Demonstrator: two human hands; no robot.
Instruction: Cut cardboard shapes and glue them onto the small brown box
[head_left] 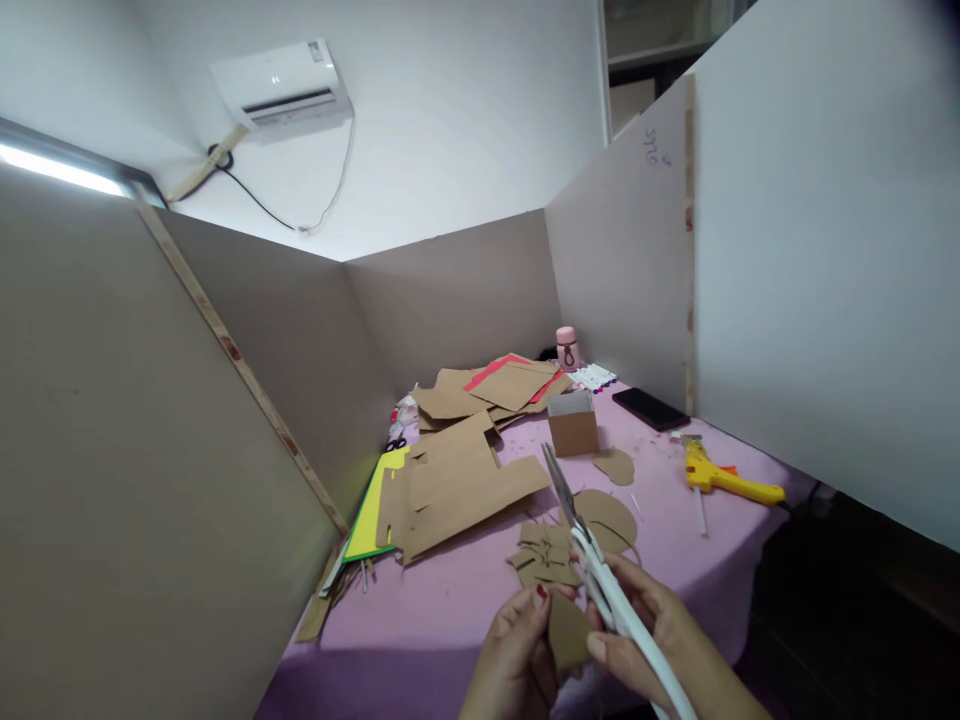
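My left hand (517, 645) pinches a small piece of brown cardboard (568, 632) near the table's front edge. White-handled scissors (606, 583) are gripped in my right hand (651, 622), their blades slightly parted and pointing away from me, above the table. The right fingertips come close to the cardboard piece; whether they touch it I cannot tell. Just beyond my hands lie cut cardboard scraps (541, 555) and a rounded cardboard cutout (611, 518), partly covered by the scissors. A smaller cutout (615, 466) rests farther back.
A small open cardboard box (574, 432) stands mid-table. Flattened cardboard (457, 490) and yellow sheets (377, 510) lie left. At right are a yellow glue gun (731, 480) and a black phone (650, 408). A pink bottle (568, 348) and markers (594, 376) stand behind; partitions enclose the table.
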